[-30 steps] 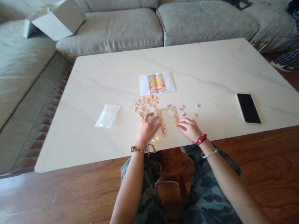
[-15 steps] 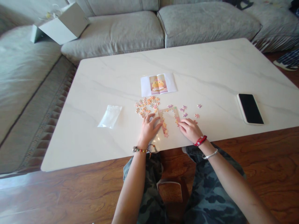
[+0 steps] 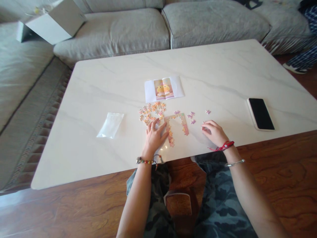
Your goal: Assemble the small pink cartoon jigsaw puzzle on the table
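The 3-sided puzzle border (image 3: 185, 125) is laid near the front edge of the desk (image 3: 74, 132), its left strip apparently steadied by the open, spread left hand (image 3: 155, 137). The right hand (image 3: 216, 134) is held half-curled near the loose purple pieces (image 3: 193, 122); whether 1 is pinched cannot be told. Open room is left between it and the phone (image 3: 261, 114).

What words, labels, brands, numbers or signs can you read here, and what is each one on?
None that I can read.
White folded paper sheet with a yellow picture: no legible words; any small print is too blurred.
White-edged phone with a black screen: no legible text.
Clear plastic bag: no readable label.
Joined pink-and-yellow puzzle strips: too small to make out any lettering.
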A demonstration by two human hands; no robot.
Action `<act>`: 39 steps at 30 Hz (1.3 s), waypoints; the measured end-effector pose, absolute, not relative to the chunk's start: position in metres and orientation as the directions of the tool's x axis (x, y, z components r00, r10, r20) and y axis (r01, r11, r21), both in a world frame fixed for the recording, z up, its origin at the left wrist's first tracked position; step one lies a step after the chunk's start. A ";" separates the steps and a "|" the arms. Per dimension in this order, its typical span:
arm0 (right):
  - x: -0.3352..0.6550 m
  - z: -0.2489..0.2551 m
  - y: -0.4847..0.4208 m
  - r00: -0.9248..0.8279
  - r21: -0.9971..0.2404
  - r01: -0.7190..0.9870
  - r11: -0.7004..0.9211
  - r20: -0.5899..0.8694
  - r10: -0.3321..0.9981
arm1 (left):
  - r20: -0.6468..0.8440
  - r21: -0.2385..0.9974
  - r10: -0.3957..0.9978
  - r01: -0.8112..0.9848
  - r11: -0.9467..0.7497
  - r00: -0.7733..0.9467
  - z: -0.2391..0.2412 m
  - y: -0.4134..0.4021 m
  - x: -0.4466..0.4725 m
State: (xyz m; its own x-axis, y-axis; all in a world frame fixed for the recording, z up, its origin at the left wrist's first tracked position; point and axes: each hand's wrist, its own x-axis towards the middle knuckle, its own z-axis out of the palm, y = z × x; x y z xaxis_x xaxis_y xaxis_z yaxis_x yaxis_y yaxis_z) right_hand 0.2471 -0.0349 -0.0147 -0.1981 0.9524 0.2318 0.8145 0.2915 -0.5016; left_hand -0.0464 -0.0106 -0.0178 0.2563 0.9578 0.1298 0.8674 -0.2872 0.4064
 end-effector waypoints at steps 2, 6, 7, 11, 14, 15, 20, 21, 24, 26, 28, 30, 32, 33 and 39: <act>0.238 -0.010 -0.035 -0.186 -0.492 0.821 0.290 0.249 0.950 | 0.119 0.411 0.958 0.865 -0.287 0.261 -0.018 -0.010 -0.047; 0.207 -0.001 -0.030 -0.286 -0.412 0.826 0.383 0.279 0.917 | 0.111 0.418 0.956 0.860 -0.292 0.270 -0.017 -0.009 -0.048; 0.200 0.000 -0.027 -0.333 -0.388 0.823 0.415 0.263 0.905 | 0.116 0.420 0.956 0.859 -0.294 0.271 -0.018 -0.009 -0.049; 0.184 -0.003 -0.005 -0.450 -0.319 0.816 0.482 0.174 0.876 | 0.128 0.410 0.955 0.862 -0.297 0.269 -0.017 -0.006 -0.049; 0.184 -0.006 0.015 -0.476 -0.305 0.814 0.494 0.137 0.869 | 0.133 0.370 0.962 0.889 -0.270 0.237 -0.015 -0.003 -0.047; 0.185 -0.006 0.020 -0.486 -0.300 0.812 0.500 0.127 0.865 | 0.139 0.353 0.964 0.898 -0.261 0.226 -0.013 -0.001 -0.046; 0.188 -0.009 0.025 -0.505 -0.272 0.818 0.507 0.082 0.859 | 0.089 0.266 0.975 0.938 -0.222 0.205 -0.006 0.006 -0.038; 0.188 -0.010 0.024 -0.504 -0.269 0.821 0.504 0.074 0.860 | 0.068 0.251 0.978 0.945 -0.209 0.198 -0.005 0.007 -0.037; 0.190 -0.012 0.020 -0.503 -0.266 0.825 0.499 0.058 0.862 | 0.031 0.230 0.982 0.955 -0.187 0.184 -0.002 0.008 -0.036; 0.190 -0.012 0.020 -0.497 -0.271 0.827 0.492 0.055 0.866 | 0.019 0.234 0.982 0.954 -0.186 0.186 -0.002 0.008 -0.037; 0.189 -0.012 0.020 -0.487 -0.280 0.830 0.482 0.059 0.872 | 0.013 0.243 0.982 0.952 -0.187 0.190 -0.002 0.008 -0.038; 0.188 -0.011 0.021 -0.474 -0.291 0.833 0.471 0.065 0.878 | 0.008 0.250 0.982 0.950 -0.187 0.191 -0.002 0.009 -0.039; 0.187 -0.010 0.022 -0.463 -0.301 0.834 0.462 0.072 0.883 | 0.002 0.260 0.982 0.948 -0.183 0.189 -0.003 0.010 -0.040; 0.186 -0.010 0.022 -0.460 -0.305 0.834 0.459 0.075 0.885 | -0.003 0.265 0.983 0.948 -0.178 0.185 -0.003 0.011 -0.040; 0.186 -0.011 0.021 -0.463 -0.315 0.827 0.465 0.085 0.882 | -0.021 0.269 0.990 0.954 -0.131 0.141 -0.001 0.011 -0.039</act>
